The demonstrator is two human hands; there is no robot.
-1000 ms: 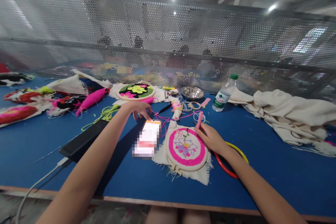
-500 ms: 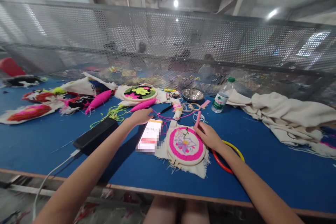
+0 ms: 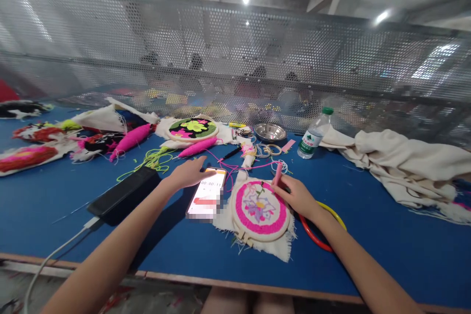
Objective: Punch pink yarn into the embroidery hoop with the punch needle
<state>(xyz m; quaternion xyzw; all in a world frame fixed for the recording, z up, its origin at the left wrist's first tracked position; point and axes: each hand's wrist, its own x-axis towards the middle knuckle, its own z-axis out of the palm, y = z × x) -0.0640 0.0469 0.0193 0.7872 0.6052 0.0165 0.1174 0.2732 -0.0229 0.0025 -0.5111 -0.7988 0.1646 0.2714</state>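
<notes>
My right hand [image 3: 294, 196] is closed round a pink punch needle [image 3: 278, 173], held upright over the upper right of an embroidery hoop [image 3: 239, 230]. White cloth [image 3: 277, 251] is stretched in this hoop, with a purple flower [image 3: 259, 206] inside a bright pink ring. My left hand [image 3: 187, 172] is open, palm down, fingers stretched out beside the top of a lit phone [image 3: 204, 198] showing a timer. Its thumb reaches toward the phone's upper edge; whether it touches the screen I cannot tell. Pink yarn [image 3: 253, 166] runs across the table behind the hoop.
Left of the phone lies a black box [image 3: 125, 196] with a white cable. Behind are a second hoop [image 3: 193, 128], pink yarn bundles [image 3: 198, 147] and a steel bowl [image 3: 270, 132]. To the right are a water bottle [image 3: 312, 137], red-yellow ring [image 3: 316, 235] and cream cloth [image 3: 401, 157].
My left hand has drawn back a little to the left from the phone's top, and its fingers are more spread. The right hand keeps the punch needle at nearly the same spot.
</notes>
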